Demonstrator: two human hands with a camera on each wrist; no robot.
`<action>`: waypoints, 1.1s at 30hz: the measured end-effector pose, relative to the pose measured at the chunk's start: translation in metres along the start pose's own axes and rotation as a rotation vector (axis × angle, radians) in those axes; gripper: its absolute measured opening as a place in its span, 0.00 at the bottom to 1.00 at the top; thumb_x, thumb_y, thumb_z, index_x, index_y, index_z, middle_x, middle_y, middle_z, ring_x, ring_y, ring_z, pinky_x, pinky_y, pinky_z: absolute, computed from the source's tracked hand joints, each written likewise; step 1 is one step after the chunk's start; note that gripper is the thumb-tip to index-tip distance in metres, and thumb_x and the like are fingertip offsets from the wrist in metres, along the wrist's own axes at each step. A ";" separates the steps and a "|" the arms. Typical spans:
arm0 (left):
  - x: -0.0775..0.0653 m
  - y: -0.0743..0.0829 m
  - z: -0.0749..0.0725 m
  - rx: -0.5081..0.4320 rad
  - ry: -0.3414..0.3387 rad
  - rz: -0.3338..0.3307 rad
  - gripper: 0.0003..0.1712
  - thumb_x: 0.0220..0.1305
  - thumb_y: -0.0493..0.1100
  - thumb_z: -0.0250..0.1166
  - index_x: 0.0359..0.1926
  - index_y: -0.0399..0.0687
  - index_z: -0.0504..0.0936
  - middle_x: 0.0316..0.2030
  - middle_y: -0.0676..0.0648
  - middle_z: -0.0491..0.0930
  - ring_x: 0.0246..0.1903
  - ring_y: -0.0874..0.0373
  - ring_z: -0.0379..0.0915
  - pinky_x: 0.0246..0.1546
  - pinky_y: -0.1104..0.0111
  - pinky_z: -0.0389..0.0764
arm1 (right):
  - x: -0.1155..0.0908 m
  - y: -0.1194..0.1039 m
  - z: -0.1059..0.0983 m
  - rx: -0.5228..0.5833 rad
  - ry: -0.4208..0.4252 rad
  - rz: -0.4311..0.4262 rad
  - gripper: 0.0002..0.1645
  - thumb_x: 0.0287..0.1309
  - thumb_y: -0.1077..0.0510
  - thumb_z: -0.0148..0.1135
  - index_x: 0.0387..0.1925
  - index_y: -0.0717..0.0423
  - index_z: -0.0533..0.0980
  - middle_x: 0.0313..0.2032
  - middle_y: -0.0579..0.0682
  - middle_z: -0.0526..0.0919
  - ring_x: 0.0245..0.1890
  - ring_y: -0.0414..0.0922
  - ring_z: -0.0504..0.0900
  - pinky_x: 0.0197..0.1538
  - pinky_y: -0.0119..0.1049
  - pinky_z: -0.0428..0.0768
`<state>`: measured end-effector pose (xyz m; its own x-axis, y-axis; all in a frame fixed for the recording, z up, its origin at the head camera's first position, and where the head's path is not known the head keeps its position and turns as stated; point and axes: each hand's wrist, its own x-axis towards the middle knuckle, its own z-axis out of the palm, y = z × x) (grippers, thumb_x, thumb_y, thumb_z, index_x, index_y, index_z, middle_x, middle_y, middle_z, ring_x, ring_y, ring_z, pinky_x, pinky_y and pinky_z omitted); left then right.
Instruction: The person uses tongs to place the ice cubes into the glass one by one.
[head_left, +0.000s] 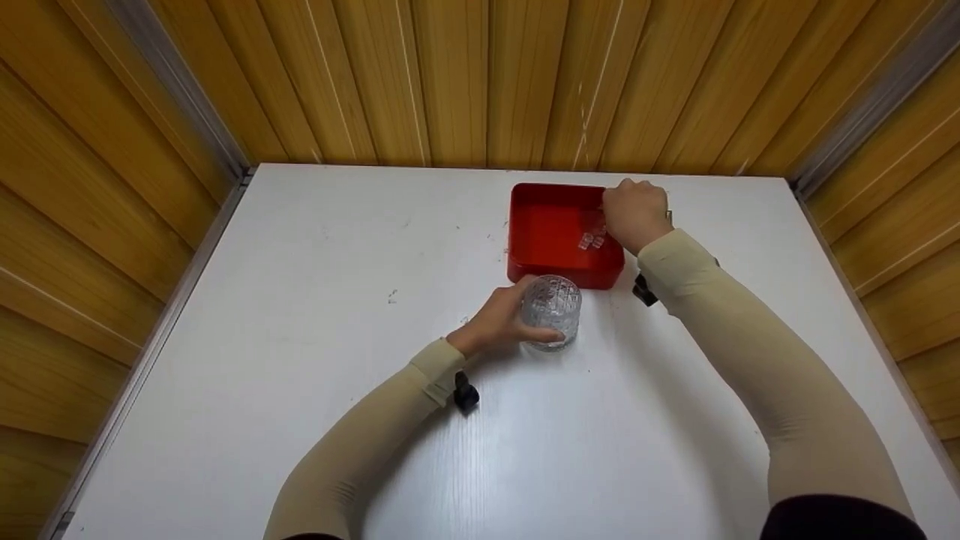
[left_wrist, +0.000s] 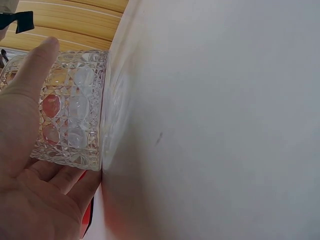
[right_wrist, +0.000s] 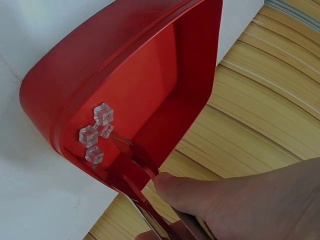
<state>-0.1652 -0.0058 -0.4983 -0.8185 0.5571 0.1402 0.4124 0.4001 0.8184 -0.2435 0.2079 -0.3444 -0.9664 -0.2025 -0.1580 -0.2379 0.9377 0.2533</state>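
My left hand [head_left: 495, 324] holds a clear, cut-pattern glass [head_left: 553, 309] upright on the white table, thumb on the near side and fingers around the far side. Just behind the glass stands a red square box [head_left: 546, 268]. At the box's right side my right hand [head_left: 637, 214] grips a pair of shiny metal tongs [right_wrist: 146, 212]. The tongs' two arms reach down into the box, spread apart, their tips close to several clear ice-like cubes [right_wrist: 103, 115] gathered in one corner. In the head view the right hand hides most of the tongs.
The white table [head_left: 360, 247] carries small dark marks left of the box. Yellow wood-look panels [head_left: 450, 82] rise behind the table and at both sides, with grey metal strips at the corners. A small black device [head_left: 465, 394] sits at the left wrist.
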 end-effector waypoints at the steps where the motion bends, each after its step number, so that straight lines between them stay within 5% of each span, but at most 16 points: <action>1: 0.000 0.000 0.000 0.000 0.001 -0.001 0.49 0.49 0.55 0.83 0.67 0.47 0.70 0.55 0.47 0.83 0.53 0.57 0.78 0.57 0.68 0.77 | 0.000 -0.001 0.000 0.001 -0.003 0.004 0.15 0.70 0.65 0.54 0.49 0.73 0.81 0.37 0.68 0.82 0.37 0.62 0.84 0.38 0.55 0.87; 7: 0.000 0.000 -0.001 0.021 0.012 -0.001 0.48 0.48 0.55 0.84 0.66 0.46 0.71 0.53 0.46 0.83 0.51 0.56 0.79 0.55 0.68 0.78 | 0.001 -0.005 0.002 -0.007 0.010 0.023 0.15 0.68 0.63 0.59 0.48 0.72 0.82 0.37 0.67 0.84 0.37 0.63 0.85 0.37 0.54 0.87; 33: 0.000 0.002 -0.002 0.001 -0.014 -0.036 0.51 0.49 0.56 0.83 0.71 0.48 0.68 0.56 0.47 0.82 0.55 0.57 0.77 0.59 0.68 0.76 | 0.004 0.010 0.015 0.138 0.034 0.018 0.14 0.68 0.67 0.53 0.46 0.74 0.81 0.35 0.69 0.83 0.36 0.66 0.85 0.39 0.60 0.86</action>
<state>-0.1650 -0.0060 -0.4956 -0.8272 0.5526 0.1023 0.3829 0.4209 0.8224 -0.2487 0.2208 -0.3567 -0.9736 -0.1931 -0.1216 -0.2077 0.9706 0.1220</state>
